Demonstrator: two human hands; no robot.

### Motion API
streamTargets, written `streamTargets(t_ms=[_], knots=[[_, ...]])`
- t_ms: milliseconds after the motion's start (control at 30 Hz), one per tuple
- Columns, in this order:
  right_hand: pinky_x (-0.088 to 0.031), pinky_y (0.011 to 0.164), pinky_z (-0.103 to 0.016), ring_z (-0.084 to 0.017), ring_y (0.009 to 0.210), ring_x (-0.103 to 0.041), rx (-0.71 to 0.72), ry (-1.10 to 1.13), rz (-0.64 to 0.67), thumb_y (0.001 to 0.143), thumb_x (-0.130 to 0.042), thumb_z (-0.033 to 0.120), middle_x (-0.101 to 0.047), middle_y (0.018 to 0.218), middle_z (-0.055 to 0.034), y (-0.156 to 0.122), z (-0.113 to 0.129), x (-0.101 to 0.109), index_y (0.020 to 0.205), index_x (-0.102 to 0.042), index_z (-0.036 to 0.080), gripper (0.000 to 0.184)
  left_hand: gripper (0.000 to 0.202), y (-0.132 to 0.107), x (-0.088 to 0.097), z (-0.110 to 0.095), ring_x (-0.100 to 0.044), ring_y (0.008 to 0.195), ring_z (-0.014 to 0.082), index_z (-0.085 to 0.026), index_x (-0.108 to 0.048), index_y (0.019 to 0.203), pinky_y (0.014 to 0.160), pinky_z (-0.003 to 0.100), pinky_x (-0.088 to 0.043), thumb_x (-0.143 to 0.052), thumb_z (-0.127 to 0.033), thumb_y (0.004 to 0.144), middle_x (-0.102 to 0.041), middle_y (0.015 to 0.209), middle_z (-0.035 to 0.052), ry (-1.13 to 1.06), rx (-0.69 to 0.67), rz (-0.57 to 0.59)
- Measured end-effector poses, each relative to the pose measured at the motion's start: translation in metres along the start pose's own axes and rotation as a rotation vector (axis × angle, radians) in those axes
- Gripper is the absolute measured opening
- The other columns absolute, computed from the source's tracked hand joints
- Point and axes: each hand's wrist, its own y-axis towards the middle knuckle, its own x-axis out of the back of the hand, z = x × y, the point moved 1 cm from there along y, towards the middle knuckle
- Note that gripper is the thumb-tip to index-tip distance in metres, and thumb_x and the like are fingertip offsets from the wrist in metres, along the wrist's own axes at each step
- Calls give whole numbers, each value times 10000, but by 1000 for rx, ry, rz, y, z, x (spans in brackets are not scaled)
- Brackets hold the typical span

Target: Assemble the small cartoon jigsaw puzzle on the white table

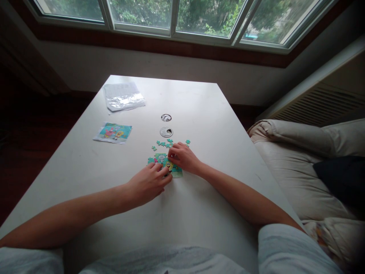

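Note:
A partly joined jigsaw puzzle (177,173) with green and yellow cartoon figures lies on the white table in front of me. My left hand (151,180) rests over its lower left part, fingers apart and fingertips touching the puzzle. At its upper right edge my right hand (183,156) is closed in a pinch on a puzzle piece, mostly hidden by the fingers. Several loose teal puzzle pieces (163,144) are scattered just beyond the puzzle. One loose piece (188,141) lies apart, beyond the right hand.
To the left lies a reference picture (114,133) of the cartoon. Behind it is a clear plastic bag (124,97) with papers. Two round inserts (166,132) sit in line on the white table (199,110). A beige sofa (296,160) stands at the right, below a window.

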Motion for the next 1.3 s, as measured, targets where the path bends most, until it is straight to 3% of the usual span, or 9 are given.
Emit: streamTargets(t_ms=[233, 467, 700, 867, 1300], knots=[[-386, 837, -314, -195, 862, -528, 3, 22, -41, 917, -656, 233, -648, 847, -31, 1, -9, -3, 855, -672, 222, 66, 361, -1, 3, 2, -576, 1077, 286, -194, -570, 1222, 903, 413, -423, -660, -335, 902, -605, 1255, 103, 1, -3, 14], [-423, 824, -332, -174, 763, -564, -96, 130, -256, 920, -614, 191, -689, 809, -14, 0, -27, 9, 870, -678, 222, 87, 309, 1, 3, 4, -602, 1057, 271, -183, -596, 1179, 900, 405, -432, -648, -338, 916, -628, 1243, 103, -2, 11, -14], [-444, 721, -310, -175, 752, -586, -244, 177, -379, 887, -624, 239, -679, 788, -9, -1, -46, 18, 879, -697, 232, 73, 494, 5, -6, 11, -499, 1319, 293, -175, -500, 1390, 1029, 406, -387, -605, -393, 959, -514, 1483, 136, -12, 97, -114], [-438, 712, -302, -172, 764, -588, -287, 169, -404, 874, -615, 239, -680, 788, -10, -1, -56, 20, 873, -703, 223, 89, 564, 7, -11, 14, -459, 1382, 298, -168, -487, 1436, 1092, 415, -348, -594, -452, 961, -496, 1525, 129, -20, 109, -90], [-434, 705, -302, -166, 746, -593, -350, 166, -440, 866, -608, 264, -683, 778, -3, -1, -70, 25, 869, -704, 218, 106, 558, 6, -15, 14, -477, 1355, 302, -150, -519, 1427, 1118, 437, -340, -598, -432, 953, -492, 1525, 146, 17, 61, -50]])
